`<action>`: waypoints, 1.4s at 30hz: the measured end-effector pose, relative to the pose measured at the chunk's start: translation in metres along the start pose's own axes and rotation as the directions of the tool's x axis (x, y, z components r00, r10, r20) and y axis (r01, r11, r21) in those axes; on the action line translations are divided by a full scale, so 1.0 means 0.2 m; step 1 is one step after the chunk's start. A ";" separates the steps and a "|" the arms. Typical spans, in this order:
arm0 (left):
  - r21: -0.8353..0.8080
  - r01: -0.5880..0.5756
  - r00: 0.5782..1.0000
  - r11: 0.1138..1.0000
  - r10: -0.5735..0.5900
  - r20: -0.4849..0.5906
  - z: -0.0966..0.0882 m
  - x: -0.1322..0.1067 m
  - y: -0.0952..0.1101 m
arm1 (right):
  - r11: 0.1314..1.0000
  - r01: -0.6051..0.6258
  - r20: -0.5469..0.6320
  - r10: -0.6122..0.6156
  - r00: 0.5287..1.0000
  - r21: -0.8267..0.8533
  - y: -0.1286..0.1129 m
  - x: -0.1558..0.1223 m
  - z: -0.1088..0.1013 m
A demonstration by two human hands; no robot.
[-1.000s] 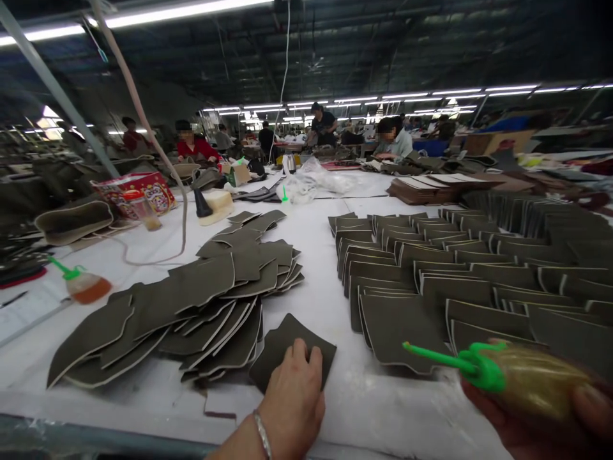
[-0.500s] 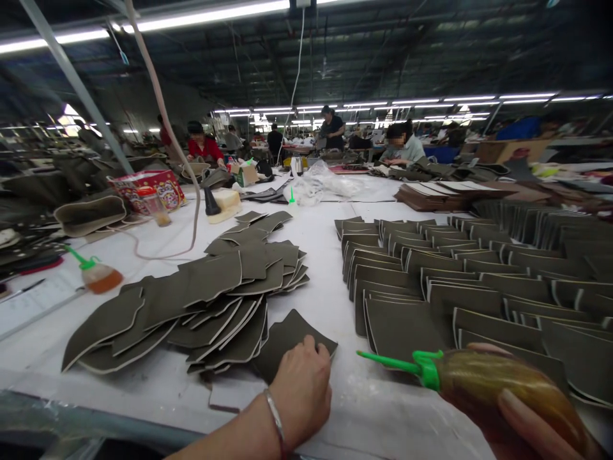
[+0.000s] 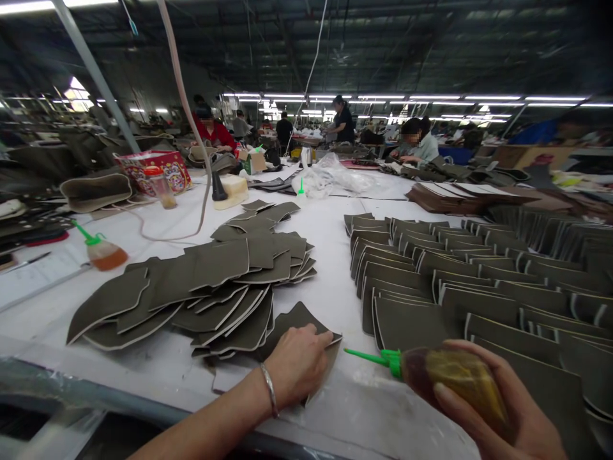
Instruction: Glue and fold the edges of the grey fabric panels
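Note:
My left hand [image 3: 299, 358], with a silver bangle at the wrist, is over a dark olive cut panel [image 3: 297, 316] at the front of the table. Its fingers are closed on the panel's right edge, the index finger along the top; the thumb is hidden. Part of the panel shows below the fingers. My right hand [image 3: 512, 402] is wrapped around a squeeze bottle [image 3: 460, 380] of amber-brown liquid. The bottle lies nearly level, its thin green nozzle pointing left, the tip just right of the panel's edge and apparently apart from it.
Left of my hands lies a loose heap of olive panels [image 3: 211, 268]. Rows of overlapping panels [image 3: 412, 319] fill the right side. A second green-nozzled bottle [image 3: 108, 255] stands at left, near a hanging hose [image 3: 184, 89]. Clear plastic [image 3: 335, 176] lies farther back; several people work beyond.
The bottle has come left, its nozzle tip now close to the panel's edge. My left index finger has straightened, and more of the panel shows under that hand. The view has shifted slightly.

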State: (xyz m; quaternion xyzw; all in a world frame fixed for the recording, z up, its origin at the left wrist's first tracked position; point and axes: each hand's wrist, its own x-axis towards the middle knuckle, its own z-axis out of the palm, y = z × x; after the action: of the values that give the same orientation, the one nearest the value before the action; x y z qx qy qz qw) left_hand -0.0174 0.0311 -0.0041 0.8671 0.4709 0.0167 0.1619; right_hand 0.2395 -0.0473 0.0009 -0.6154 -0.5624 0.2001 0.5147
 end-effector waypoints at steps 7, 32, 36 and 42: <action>-0.036 -0.003 0.998 0.999 0.001 -0.060 0.01 0.00 -0.02 | 0.986 -0.090 0.014 0.093 0.996 -0.144 -0.14 0.01 0.14; -0.084 -0.014 1.000 0.996 0.013 -0.007 -0.04 -0.02 -0.01 | 0.989 -0.022 0.133 0.042 0.990 -0.147 -0.13 0.03 0.17; -0.096 -0.006 1.000 0.995 0.006 -0.002 -0.03 -0.01 -0.01 | 0.989 -0.010 0.079 0.022 0.997 -0.147 -0.12 0.03 0.16; -0.094 -0.009 1.000 0.996 0.008 -0.004 -0.03 -0.02 -0.01 | 0.995 -0.025 0.134 0.038 0.990 -0.091 -0.10 -0.01 0.17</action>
State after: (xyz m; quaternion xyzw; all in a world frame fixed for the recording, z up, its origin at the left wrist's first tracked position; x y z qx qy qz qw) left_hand -0.0220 0.0312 0.0017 0.8605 0.4662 0.0411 0.2013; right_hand 0.2013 -0.0390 0.0035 -0.6316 -0.5946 0.2241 0.4441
